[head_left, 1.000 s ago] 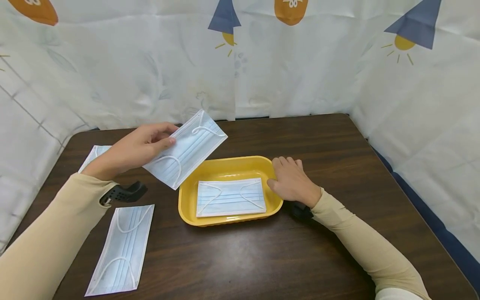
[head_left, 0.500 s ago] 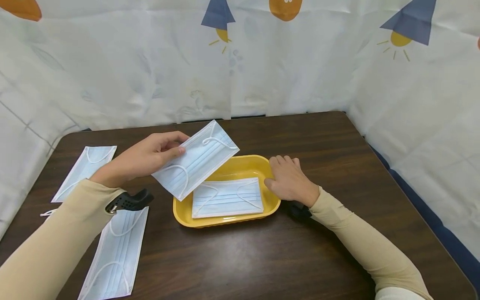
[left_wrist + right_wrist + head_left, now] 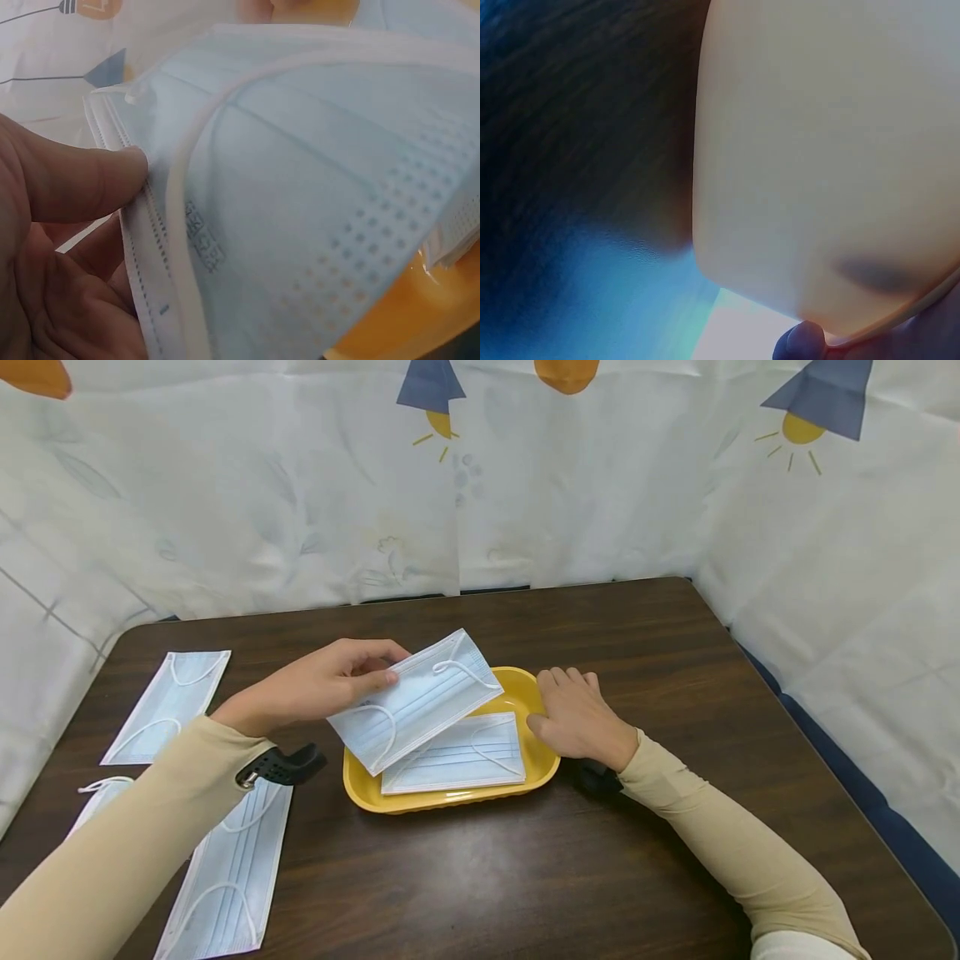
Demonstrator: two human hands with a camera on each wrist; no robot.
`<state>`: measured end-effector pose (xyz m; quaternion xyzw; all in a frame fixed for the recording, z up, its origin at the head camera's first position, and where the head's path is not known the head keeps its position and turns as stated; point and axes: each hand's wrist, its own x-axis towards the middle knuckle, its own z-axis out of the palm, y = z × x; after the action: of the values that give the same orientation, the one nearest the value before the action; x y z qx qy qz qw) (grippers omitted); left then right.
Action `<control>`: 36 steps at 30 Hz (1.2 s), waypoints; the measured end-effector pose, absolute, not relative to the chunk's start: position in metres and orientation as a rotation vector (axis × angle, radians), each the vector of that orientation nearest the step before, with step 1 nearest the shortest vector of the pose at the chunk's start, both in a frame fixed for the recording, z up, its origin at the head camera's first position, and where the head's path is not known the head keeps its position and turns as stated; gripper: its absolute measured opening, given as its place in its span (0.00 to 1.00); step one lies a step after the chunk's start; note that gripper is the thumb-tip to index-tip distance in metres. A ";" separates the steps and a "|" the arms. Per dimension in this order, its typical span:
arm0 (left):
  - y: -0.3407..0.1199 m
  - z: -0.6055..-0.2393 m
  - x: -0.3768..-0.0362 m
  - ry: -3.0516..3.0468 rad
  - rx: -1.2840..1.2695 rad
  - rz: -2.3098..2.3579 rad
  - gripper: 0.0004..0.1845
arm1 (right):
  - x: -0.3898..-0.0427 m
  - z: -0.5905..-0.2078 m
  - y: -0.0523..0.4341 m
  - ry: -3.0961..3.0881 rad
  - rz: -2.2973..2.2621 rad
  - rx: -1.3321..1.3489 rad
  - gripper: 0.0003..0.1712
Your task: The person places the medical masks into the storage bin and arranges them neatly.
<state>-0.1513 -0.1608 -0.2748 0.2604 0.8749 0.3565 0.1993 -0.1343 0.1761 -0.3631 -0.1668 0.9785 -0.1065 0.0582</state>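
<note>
My left hand (image 3: 330, 681) pinches a light blue face mask (image 3: 416, 700) by one short edge and holds it tilted over the left part of a yellow tray (image 3: 540, 764). In the left wrist view the thumb (image 3: 82, 184) presses on the mask (image 3: 300, 195) just above the tray (image 3: 405, 315). Another mask (image 3: 465, 760) lies flat inside the tray. My right hand (image 3: 577, 718) rests on the tray's right rim with its fingers laid over the edge. The right wrist view shows the tray's outer wall (image 3: 817, 165) close up and a fingertip (image 3: 801, 343) at its rim.
More masks lie on the dark wooden table (image 3: 637, 643): one at the far left (image 3: 168, 702), one at the near left (image 3: 225, 877), and a corner of another (image 3: 93, 797) beside my left sleeve. White patterned curtains close off the back and right sides.
My left hand has carried the mask to the right and down, from beside the tray to just over its left part. The right hand has stayed on the tray's rim.
</note>
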 end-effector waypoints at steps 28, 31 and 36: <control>-0.134 -0.295 -0.160 2.339 0.758 0.826 0.17 | -0.135 -0.365 0.178 2.986 -0.333 -0.533 0.15; -0.129 -0.298 -0.161 2.335 0.777 0.796 0.19 | -0.135 -0.364 0.178 2.981 -0.340 -0.534 0.14; -0.123 -0.302 -0.162 2.318 0.803 0.773 0.20 | -0.134 -0.364 0.178 2.978 -0.343 -0.538 0.13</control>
<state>-0.1618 -0.1230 -0.3025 0.2997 0.8650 0.2883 0.2808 -0.1344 0.1777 -0.3640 -0.1764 0.9767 -0.1125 0.0480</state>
